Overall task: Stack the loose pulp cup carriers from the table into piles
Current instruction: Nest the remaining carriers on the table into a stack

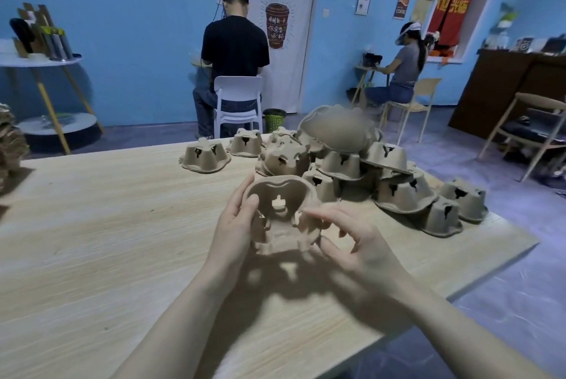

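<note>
A brown pulp cup carrier (280, 216) is held tilted above the wooden table (107, 225), its hollow side facing me. My left hand (234, 225) grips its left edge, thumb on the rim. My right hand (352, 243) is at its right side with fingers loosely curled; the fingertips touch the carrier's right edge. Behind it lies a heap of several loose carriers (367, 170), mostly upside down. Two single carriers (204, 155) (245, 142) stand apart at the heap's left.
A stack of carriers (9, 139) shows at the far left edge. The table's right edge runs diagonally near the heap. Two seated people, chairs (239, 109), a green bin (274, 119) and a dark counter (514, 87) are beyond the table.
</note>
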### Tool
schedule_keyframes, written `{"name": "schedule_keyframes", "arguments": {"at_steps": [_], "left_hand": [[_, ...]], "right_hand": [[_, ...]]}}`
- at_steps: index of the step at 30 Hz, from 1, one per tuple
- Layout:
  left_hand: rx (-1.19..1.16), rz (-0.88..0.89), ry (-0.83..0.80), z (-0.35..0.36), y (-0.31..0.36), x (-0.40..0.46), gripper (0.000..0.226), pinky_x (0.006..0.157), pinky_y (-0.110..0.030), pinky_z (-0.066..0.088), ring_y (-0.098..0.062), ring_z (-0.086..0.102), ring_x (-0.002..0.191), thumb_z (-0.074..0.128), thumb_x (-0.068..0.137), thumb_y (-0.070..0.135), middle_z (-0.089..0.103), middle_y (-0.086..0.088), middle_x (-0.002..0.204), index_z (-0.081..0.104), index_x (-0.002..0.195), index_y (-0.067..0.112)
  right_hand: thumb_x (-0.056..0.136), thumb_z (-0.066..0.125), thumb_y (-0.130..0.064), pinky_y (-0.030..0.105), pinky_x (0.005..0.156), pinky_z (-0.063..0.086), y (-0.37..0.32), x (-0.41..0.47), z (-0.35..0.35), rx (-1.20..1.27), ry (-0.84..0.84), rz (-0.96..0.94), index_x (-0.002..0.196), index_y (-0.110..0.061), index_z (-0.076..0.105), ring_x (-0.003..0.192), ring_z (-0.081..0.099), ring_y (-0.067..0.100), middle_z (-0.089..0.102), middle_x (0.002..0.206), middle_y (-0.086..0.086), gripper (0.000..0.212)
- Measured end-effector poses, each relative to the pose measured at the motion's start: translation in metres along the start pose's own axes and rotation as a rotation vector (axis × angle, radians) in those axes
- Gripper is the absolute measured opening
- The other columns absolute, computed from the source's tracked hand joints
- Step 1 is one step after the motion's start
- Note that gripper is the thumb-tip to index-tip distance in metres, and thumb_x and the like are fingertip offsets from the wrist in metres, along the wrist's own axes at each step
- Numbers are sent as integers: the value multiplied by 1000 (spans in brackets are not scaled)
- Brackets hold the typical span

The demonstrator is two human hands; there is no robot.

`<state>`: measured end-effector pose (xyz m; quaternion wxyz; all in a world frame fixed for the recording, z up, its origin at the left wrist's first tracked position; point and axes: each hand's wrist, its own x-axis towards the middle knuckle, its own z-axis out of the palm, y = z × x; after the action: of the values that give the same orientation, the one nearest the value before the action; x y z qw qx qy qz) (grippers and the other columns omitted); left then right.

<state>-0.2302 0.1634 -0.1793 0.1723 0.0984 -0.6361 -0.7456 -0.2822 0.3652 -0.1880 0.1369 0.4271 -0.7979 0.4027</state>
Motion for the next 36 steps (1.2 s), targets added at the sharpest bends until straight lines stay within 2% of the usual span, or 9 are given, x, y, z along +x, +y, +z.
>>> {"name": "schedule_keyframes", "arguments": {"at_steps": [4, 7, 11, 15, 22, 25, 28, 30, 36], "left_hand": [[105, 6, 77, -9, -8, 3, 33, 107, -34, 43, -9, 56, 121, 45, 104, 19, 62, 9, 132, 59, 133, 24], [213, 73, 101, -13, -10, 2, 26, 83, -22, 48, 0, 63, 92, 47, 102, 17, 73, 15, 98, 70, 102, 27], [419, 121, 125, -19, -19, 8, 26, 83, -42, 45, -24, 59, 95, 45, 102, 23, 67, 0, 88, 66, 88, 18], [565, 96, 120, -21, -15, 8, 34, 75, -38, 33, -20, 47, 91, 39, 104, 26, 56, -2, 89, 51, 72, 27], [577, 72, 140, -23, -8, 5, 34, 71, -38, 33, -18, 52, 85, 44, 98, 34, 58, -2, 84, 54, 71, 15], [466, 84, 140, -24, -5, 2, 34, 84, -39, 47, -16, 61, 96, 44, 82, 41, 70, 7, 95, 69, 96, 24], [368, 73, 98, -25, -5, 1, 19, 86, -24, 48, -3, 63, 100, 56, 94, 25, 70, 16, 104, 67, 104, 37], [332, 70, 68, -25, -6, 2, 32, 82, -19, 47, 3, 64, 93, 56, 96, 10, 72, 19, 95, 67, 97, 40], [266, 32, 67, -26, -10, 3, 31, 97, -35, 51, -8, 67, 99, 60, 94, 6, 74, 11, 101, 69, 98, 35]], "right_hand": [[90, 66, -15, 17, 79, 47, 9, 45, -33, -149, 115, -25, 124, -22, 62, 89, 59, 7, 59, 117, -7, 35], [88, 66, -16, 33, 81, 51, 24, 103, -64, -292, 224, 91, 125, -20, 60, 79, 52, 9, 55, 120, -3, 37], [87, 67, -31, 46, 96, 48, 50, 163, -92, -435, 131, 257, 137, -19, 50, 114, 52, 18, 47, 136, 3, 54], [87, 66, -38, 42, 101, 45, 63, 180, -100, -493, -23, 351, 142, -21, 45, 123, 51, 20, 48, 142, 2, 61], [87, 67, -39, 44, 93, 48, 61, 171, -89, -574, -10, 313, 139, -25, 47, 113, 54, 22, 54, 123, 3, 58], [83, 72, -37, 43, 88, 49, 58, 162, -84, -586, -18, 303, 139, -29, 47, 107, 57, 25, 56, 115, 2, 61], [85, 69, -44, 43, 90, 49, 56, 152, -78, -677, -22, 316, 141, -30, 43, 113, 55, 28, 51, 125, 5, 64], [86, 66, -48, 44, 92, 48, 57, 147, -78, -657, -1, 344, 142, -28, 43, 117, 54, 28, 52, 129, 5, 63], [82, 72, -40, 43, 92, 48, 57, 124, -76, -653, -91, 346, 137, -28, 49, 125, 50, 25, 45, 144, -1, 61]]}}
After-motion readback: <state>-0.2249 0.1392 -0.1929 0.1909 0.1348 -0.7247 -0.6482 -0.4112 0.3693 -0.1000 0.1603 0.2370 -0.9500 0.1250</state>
